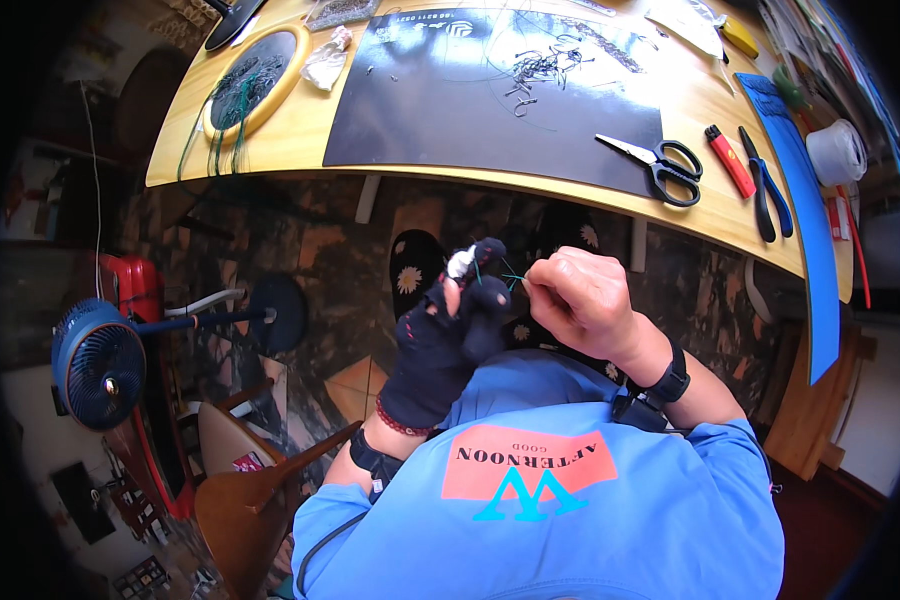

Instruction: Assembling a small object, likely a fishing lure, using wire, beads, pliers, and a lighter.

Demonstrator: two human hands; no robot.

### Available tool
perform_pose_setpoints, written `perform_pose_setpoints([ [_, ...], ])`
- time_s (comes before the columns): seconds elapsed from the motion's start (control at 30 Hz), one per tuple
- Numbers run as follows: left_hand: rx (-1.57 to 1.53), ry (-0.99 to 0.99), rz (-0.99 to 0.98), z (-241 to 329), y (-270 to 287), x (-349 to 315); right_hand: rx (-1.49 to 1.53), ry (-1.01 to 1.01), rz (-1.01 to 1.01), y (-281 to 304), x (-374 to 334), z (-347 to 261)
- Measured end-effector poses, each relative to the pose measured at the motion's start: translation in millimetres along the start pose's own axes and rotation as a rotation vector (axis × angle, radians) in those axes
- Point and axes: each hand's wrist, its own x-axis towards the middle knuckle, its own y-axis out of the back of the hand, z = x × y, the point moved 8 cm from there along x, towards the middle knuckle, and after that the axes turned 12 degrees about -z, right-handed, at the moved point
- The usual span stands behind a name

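Note:
My left hand [442, 325] wears a black glove with a white wrap at one fingertip. Its fingers are closed over a thin green line, held above my lap. Close by on the right, my bare right hand [578, 300] pinches the green line [513, 278] between thumb and fingertips, and a short loop shows between the two hands. Whether a small hook sits in the left fingers is hidden. Ahead on the table, a dark mat [420, 110] carries a heap of small dark fish hooks [540, 70].
Black-handled scissors [670, 172], a red lighter [730, 162] and pliers [765, 185] lie at the right. Beyond them are a long blue strip [815, 250] and a white spool [836, 152]. A round yellow-rimmed tray [300, 62] with green lines stands left. A blue fan [100, 365] is at lower left.

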Motion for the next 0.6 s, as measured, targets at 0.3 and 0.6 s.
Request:
perform_pose_setpoints([
  [0.3, 0.946, -0.288, -0.062, 51.1, -21.3, 14.5, 0.236, -0.176, 0.018, 4.9, -3.6, 10.0],
  [0.6, 1.029, -0.292, 0.12, 48.8, -38.8, 1.3, 0.171, -0.147, 0.007, 4.5, 3.7, 10.8],
])
